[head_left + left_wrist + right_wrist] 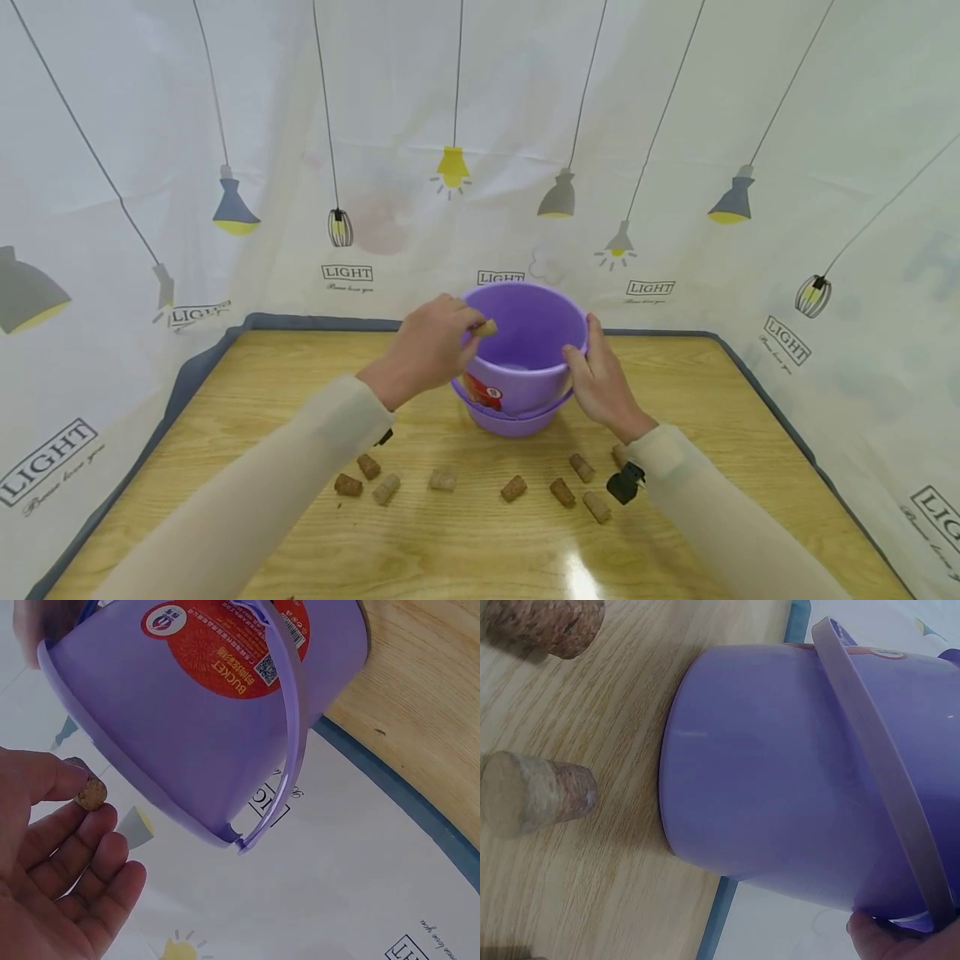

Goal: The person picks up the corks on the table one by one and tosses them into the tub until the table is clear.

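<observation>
A purple bucket with a red label stands on the table, its handle hanging down at the side. My left hand is at the bucket's left rim and pinches a cork between thumb and fingers, level with the opening. On the opposite side my right hand grips the rim, thumb on the near side and fingers reaching up along the edge. In the right wrist view only part of the right hand shows, by the handle's end. The bucket's bottom inside is mostly hidden by its front wall.
Several corks lie in front of the bucket, among them a pale cork and a darker cork. More sit near the right wrist, such as a cork. Behind the wooden table hangs a lamp-printed white cloth.
</observation>
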`<state>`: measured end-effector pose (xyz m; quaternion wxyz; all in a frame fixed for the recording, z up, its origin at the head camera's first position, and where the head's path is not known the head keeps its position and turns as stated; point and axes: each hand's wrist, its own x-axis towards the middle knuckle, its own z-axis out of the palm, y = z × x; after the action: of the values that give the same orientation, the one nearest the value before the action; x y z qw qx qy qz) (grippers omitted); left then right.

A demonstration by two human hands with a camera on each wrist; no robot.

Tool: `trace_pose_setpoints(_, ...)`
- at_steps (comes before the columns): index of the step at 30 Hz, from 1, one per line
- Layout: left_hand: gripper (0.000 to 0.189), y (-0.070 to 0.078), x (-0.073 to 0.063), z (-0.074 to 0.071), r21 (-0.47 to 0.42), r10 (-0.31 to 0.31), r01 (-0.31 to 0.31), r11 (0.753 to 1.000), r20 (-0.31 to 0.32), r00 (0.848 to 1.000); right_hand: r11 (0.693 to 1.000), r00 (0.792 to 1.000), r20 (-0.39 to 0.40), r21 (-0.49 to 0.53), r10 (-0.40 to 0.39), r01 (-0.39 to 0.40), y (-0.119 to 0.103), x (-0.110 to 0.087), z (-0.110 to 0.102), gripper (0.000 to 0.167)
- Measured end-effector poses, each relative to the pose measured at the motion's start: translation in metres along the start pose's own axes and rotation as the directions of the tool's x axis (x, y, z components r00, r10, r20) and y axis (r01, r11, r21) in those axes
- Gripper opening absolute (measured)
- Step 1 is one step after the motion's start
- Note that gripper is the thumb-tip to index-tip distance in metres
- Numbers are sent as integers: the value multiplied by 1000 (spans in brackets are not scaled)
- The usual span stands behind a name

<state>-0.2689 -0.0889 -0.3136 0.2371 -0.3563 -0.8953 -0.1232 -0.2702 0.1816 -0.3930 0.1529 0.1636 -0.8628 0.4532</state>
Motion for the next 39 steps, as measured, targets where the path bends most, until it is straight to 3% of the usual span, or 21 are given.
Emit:
trace_pose_setpoints(17, 15, 6, 11, 15, -27, -2, 5, 1000, 94, 996, 1000, 1000, -8, -13, -2, 2, 1, 0, -1, 64)
trace_pose_setpoints(25, 33, 7, 14, 16, 4, -64, 64, 998, 179, 982, 1000, 1000, -7, -3, -7, 7, 0, 1, -1, 63)
trace_pose_setpoints(29, 35, 5, 11, 17, 8, -67, 67, 998, 152, 986, 1000, 1000, -3, 9, -11, 11, 0, 0, 0, 62)
trace_pose_setpoints(39, 31, 1, 0, 16, -48, -31, 32, 998, 14, 999, 1000, 1000, 4, 10, 11, -11, 0, -1, -2, 65)
